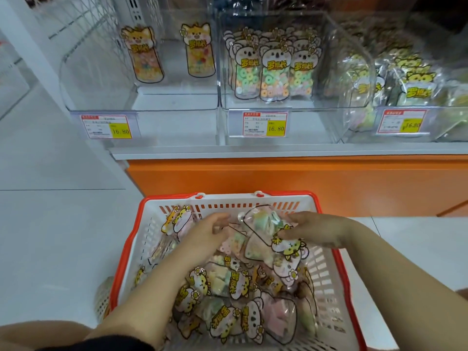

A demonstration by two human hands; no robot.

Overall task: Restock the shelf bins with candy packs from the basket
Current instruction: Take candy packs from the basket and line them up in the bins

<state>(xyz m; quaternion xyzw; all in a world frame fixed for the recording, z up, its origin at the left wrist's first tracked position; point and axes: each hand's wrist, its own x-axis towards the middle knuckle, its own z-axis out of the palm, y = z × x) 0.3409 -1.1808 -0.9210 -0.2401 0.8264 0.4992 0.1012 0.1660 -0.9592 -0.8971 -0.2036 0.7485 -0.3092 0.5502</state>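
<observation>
Candy packs (228,287) fill the basket (126,249) right below me, piled every which way. Both my arms reach over the pile to the far end of the basket. My right hand (311,229) pinches the top pack (260,224) between thumb and fingers, near its printed cat end. My left hand (202,234) is just beside the other end of that pack, with its fingers bent down into the pile. I cannot tell if it grips anything. So the top pack lies between my two hands, and the right hand is the one that has it. Its long side runs on a slant, from far-left to near-right. The clear bottom end points away from me and to the left. The cat end points back at me and to the right. I think it must turn cat end up to stand in a bin.

Past the basket is the orange shelf base (278,178), then the clear bins. The left bin (83,79) has just two fox packs (147,54) standing at the back, so it has the most room. The middle bin (298,26) holds rows of koala packs (273,69) standing up. The right bin (359,79) looks full, but it is blurry.
</observation>
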